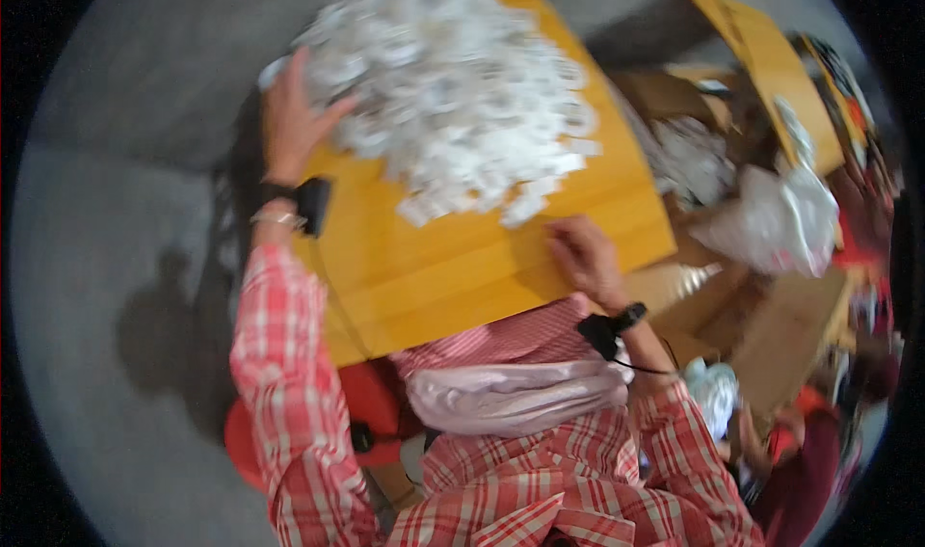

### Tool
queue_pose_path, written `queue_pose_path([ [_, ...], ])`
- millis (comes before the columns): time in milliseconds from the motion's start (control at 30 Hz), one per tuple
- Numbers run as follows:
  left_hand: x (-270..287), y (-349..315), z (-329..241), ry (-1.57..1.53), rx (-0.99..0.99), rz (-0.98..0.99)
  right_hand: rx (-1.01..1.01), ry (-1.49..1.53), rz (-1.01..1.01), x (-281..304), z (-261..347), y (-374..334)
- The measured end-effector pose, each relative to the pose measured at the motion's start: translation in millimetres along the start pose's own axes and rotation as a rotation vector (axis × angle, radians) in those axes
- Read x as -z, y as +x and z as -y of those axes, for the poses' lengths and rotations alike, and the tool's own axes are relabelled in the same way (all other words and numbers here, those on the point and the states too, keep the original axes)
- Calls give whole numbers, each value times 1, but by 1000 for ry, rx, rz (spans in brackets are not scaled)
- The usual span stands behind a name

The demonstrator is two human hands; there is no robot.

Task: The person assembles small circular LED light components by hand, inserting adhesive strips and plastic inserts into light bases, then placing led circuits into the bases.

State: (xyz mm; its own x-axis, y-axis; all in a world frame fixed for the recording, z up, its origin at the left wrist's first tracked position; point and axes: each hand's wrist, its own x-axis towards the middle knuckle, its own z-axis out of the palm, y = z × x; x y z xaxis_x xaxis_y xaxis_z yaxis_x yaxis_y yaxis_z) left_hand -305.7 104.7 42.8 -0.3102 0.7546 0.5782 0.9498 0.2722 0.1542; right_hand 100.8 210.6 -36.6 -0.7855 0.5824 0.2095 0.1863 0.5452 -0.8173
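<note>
A big heap of small white pieces [453,94], some ring-shaped and some like little blocks, covers the far part of a yellow wooden table [424,267]. My left hand [294,118] is at the heap's left edge, fingers stretched and thumb spread toward the pieces. Nearer to me, my right hand [586,258] rests at the table's right front, below the heap, its fingers curled in. Whether anything small sits in those fingers is hidden. Both wrists carry black strapped devices. The picture is somewhat blurred.
A folded pinkish cloth [515,393] lies across my lap under the table edge. Cardboard boxes [780,345] and a tied clear plastic bag [785,219] crowd the right side. Another person's maroon sleeve [809,470] shows at lower right. A red seat [371,402] is beneath me.
</note>
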Motion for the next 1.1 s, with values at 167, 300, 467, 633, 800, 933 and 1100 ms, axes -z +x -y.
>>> queue_pose_path([
  [167, -17, 20, 8, 98, 30, 217, 111, -8, -28, 0, -13, 3],
  [300, -3, 26, 42, -29, 3, 78, 117, 50, -41, 5, 4, 10],
  [467, -17, 46, 18, -117, -7, 119, 117, 56, -122, 19, -2, -11],
  [633, -8, 45, 90, -35, -158, 138, 198, 54, -187, 11, 0, -4],
  [800, -17, 38, 25, 171, -196, 1, 164, 18, -179, 19, -4, -11],
  [933, -16, 39, 15, 254, -141, 53, 185, -25, -165, 21, -4, -7],
  [1100, 7, 33, 3, 254, -255, 138, 260, 9, -126, 2, -16, 6],
])
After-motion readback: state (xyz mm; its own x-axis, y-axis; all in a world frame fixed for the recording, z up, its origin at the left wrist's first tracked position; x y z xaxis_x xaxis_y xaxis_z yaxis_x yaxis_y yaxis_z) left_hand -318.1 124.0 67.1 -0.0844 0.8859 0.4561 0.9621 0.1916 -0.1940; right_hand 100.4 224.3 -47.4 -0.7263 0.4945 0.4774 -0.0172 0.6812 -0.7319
